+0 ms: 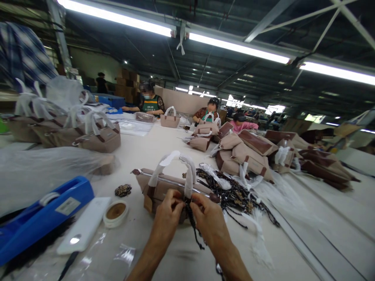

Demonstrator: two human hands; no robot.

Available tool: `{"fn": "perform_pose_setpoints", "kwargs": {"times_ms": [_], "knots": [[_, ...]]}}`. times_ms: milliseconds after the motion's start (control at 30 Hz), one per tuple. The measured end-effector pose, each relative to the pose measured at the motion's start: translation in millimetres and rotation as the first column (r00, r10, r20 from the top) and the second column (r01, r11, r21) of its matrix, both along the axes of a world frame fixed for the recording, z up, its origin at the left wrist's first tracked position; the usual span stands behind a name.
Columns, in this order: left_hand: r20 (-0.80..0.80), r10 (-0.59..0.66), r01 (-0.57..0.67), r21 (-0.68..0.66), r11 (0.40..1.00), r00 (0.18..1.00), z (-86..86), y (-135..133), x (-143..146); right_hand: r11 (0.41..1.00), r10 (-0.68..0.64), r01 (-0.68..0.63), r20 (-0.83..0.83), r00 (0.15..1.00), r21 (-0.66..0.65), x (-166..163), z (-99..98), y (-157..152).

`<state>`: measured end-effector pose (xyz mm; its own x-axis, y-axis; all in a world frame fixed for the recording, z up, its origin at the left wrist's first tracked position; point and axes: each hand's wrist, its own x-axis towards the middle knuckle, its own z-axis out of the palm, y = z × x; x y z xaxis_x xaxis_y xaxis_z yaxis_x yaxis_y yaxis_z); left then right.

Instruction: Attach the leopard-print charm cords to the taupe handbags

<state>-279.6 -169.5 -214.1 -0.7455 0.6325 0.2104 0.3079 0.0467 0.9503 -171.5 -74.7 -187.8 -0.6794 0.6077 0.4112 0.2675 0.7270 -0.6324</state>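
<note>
A tan handbag (164,186) with white-wrapped handles stands on the white table (140,152) right in front of me. My left hand (168,214) and my right hand (206,215) meet at its near side, fingers pinched together on a black braided cord (191,220) that hangs down from the bag's handle base. A heap of similar black and leopard-patterned cords (240,193) lies just right of the bag.
A blue tape dispenser (43,214), a white phone-like slab (84,224) and a tape roll (116,213) lie at the left. Rows of tan bags (99,136) stand at the left, more bags (249,156) are piled at the right. Several people sit at the far end.
</note>
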Motion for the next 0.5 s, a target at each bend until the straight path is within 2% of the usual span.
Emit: {"fn": "perform_pose_setpoints", "kwargs": {"times_ms": [167,333,433,500], "knots": [[0.076,0.008,-0.015,0.091,0.996,0.997,-8.1,4,7,0.998,-0.059,0.059,-0.028,0.998,0.020,1,0.9,1],[0.054,0.077,-0.074,-0.068,0.995,0.996,-15.4,6,5,0.985,0.043,-0.047,0.029,0.999,0.165,1,-8.1,4],[-0.011,0.066,-0.067,-0.142,0.988,0.998,-15.4,7,4,0.974,0.052,-0.070,0.088,0.995,0.216,1,-14.5,5],[-0.040,0.039,-0.045,-0.145,0.988,0.998,-13.4,7,5,0.959,0.046,-0.084,0.143,0.989,0.269,0,-15.2,4]]}}
